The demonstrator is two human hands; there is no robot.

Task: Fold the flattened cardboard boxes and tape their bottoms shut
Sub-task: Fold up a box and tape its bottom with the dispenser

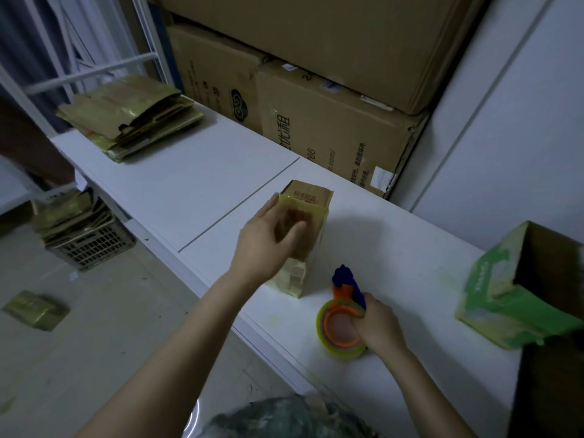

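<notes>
The white table [196,184] carries a stack of flat boxes [132,121] at its far left end. Large brown cartons [331,128] are stacked against the wall behind the table. At the right edge sits an open green box [493,298]; its interior is dark and its contents cannot be determined. On the floor to the left, a crate [91,248] holds further flat boxes, and a single small box [34,309] lies apart from it on the floor.

The folded box [308,229] stands on the table near the middle, one end facing away from the person. The left hand [268,245] rests on the near side of this box, fingers spread loosely over its upper face; motion blur prevents confirming a firm grip.

The tape dispenser [343,314], with a blue handle and orange hub, rests on the table just right of the box, with a small gap between them. The right hand [380,327] is closed around its handle. The tape roll faces the person.
</notes>
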